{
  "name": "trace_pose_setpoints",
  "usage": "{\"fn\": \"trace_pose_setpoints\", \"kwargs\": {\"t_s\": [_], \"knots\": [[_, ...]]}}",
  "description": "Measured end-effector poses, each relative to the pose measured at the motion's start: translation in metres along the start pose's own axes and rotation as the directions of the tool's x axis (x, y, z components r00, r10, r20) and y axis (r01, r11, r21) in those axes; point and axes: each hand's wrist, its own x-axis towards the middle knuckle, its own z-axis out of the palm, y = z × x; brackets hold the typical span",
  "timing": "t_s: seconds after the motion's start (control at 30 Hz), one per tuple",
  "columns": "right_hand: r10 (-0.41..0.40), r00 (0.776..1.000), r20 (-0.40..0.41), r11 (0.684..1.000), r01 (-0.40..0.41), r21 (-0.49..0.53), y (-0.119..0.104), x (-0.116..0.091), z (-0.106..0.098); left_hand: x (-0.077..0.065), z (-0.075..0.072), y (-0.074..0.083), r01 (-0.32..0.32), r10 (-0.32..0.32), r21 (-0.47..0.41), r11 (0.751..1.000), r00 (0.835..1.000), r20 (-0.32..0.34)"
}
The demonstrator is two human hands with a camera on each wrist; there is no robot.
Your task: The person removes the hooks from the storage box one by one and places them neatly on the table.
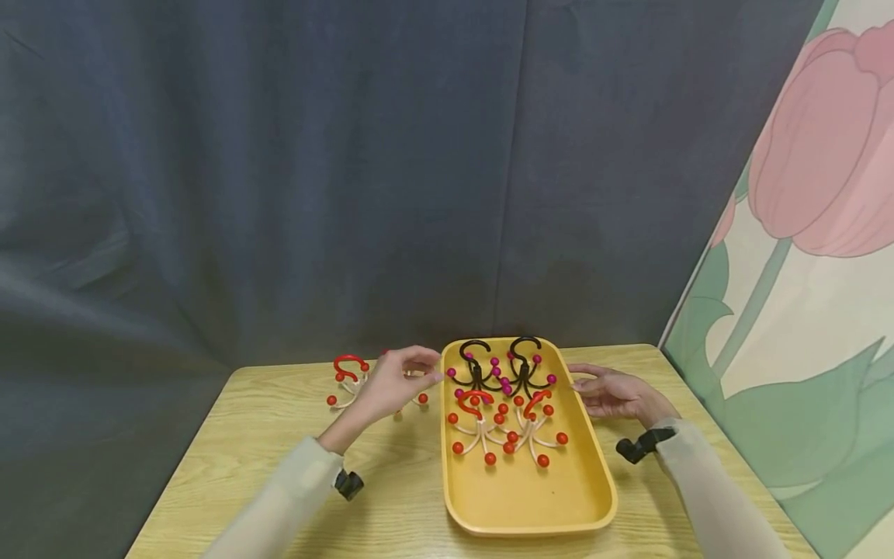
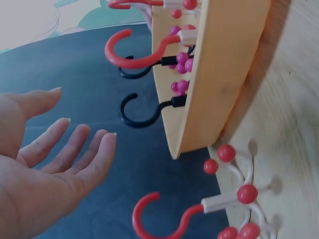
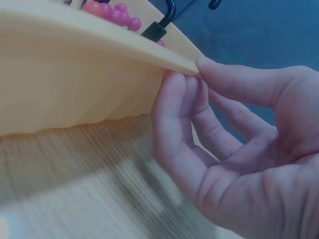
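Note:
A yellow tray [image 1: 531, 501] holds two black hook hangers [image 1: 477, 377] with magenta ball tips and two white ones [image 1: 480, 425] with red hooks and red ball tips. My right hand [image 1: 618, 392] pinches the tray's right rim between thumb and fingers; the right wrist view shows this hand [image 3: 234, 134] on the edge. At the tray's left rim is my left hand [image 1: 394, 380], its fingers loosely bent and holding nothing in the left wrist view. Another red-hooked white hanger [image 2: 219, 203] stands on the table near it. Red balls beside my left hand are partly hidden by it.
The wooden table [image 1: 230, 466] carries the tray and the red-hooked hanger left of it. A dark curtain [image 1: 349, 171] hangs behind the table. To the right is a panel [image 1: 810, 155] with a tulip picture.

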Motion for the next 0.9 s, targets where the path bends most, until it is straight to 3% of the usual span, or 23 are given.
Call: {"fn": "trace_pose_setpoints", "kwargs": {"t_s": [0.3,0.43,0.67,0.9], "knots": [[0.002,1.0,-0.008,1.0,-0.002,-0.012,0.001,-0.001,-0.002,0.005,0.025,0.002,0.059,-0.052,-0.11,0.992,0.997,0.062],[-0.007,1.0,0.006,1.0,0.007,-0.013,0.001,0.0,-0.002,0.009,0.035,0.0,0.075,-0.068,-0.115,0.991,0.996,0.063],[-0.005,1.0,0.013,1.0,0.006,-0.006,0.002,-0.001,-0.003,0.014,0.05,-0.005,0.159,-0.151,-0.159,0.974,0.986,0.066],[0.003,1.0,0.014,1.0,-0.004,0.012,0.001,0.002,-0.002,0.011,0.063,-0.012,0.161,-0.155,-0.24,0.957,0.987,0.044]]}}
